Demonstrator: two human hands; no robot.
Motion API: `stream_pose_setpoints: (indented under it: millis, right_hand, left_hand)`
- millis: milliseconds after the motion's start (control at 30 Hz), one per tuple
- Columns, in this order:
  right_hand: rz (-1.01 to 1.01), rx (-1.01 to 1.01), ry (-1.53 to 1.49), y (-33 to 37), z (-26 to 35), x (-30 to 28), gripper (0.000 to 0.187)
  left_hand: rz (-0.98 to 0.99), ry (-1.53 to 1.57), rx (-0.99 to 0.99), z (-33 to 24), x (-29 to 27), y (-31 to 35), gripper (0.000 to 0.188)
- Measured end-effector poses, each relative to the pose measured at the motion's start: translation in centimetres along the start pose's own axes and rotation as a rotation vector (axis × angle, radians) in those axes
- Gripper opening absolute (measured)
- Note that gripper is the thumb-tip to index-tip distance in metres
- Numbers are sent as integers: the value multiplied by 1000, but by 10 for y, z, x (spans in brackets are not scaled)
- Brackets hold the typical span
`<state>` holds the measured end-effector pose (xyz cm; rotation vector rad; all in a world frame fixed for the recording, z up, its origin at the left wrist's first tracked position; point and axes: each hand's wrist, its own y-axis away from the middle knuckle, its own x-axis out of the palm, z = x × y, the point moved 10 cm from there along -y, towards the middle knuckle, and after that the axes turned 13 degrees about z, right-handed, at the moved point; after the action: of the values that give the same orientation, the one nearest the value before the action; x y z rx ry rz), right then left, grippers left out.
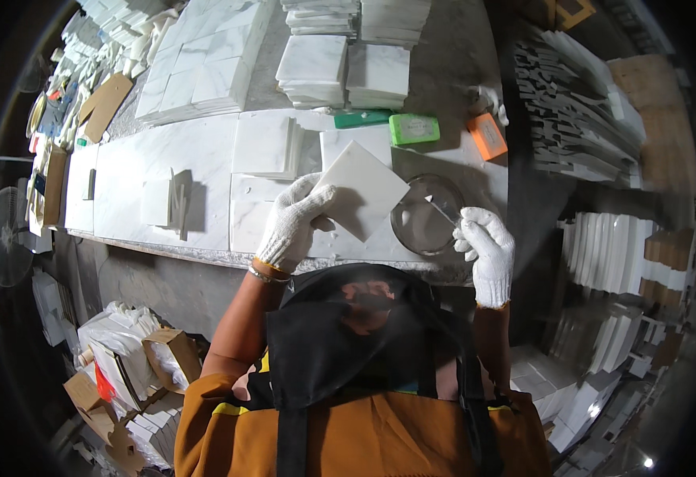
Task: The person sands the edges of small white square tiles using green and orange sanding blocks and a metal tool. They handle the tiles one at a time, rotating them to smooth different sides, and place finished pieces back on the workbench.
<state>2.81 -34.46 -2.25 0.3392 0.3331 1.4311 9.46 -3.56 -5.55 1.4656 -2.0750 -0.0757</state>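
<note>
My left hand (294, 219), in a white knitted glove, grips one corner of a square white tile (364, 187), which is tilted over the table. In my right hand (484, 250), also gloved, a thin metal stick-like tool (442, 210) is pinched, with a dab of white at its tip. That tip is over a round, dark-rimmed dish (419, 238) just right of the held tile. Behind the held tile, another white tile (346, 141) lies on the table. A small stack of tiles (264, 147) stands beyond my left hand.
Green blocks, one bright (414, 129) and one dark (362, 119), and an orange block (488, 137) lie behind the dish. Tall tile stacks (312, 67) fill the far table. Further tiles (157, 203) stand at left. Cardboard boxes (171, 358) sit on the floor at lower left.
</note>
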Motion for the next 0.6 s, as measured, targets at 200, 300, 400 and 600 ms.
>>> stream_pose_setpoints:
  millis: [200,300,400,600]
  right_hand:
    - [44,-126,73,-10,30,21,19]
    - [49,-150,105,-15,36,28,19]
    - [64,-157,156,-18,41,36,20]
    - [74,-206,171,-16,45,45,18]
  left_hand:
    - [24,54,8,1,0,-2,39]
    - [44,77,-13,4,-1,-3,40]
    - [46,101,-2,5,-2,-3,41]
    - [64,115,6,2,-1,-3,41]
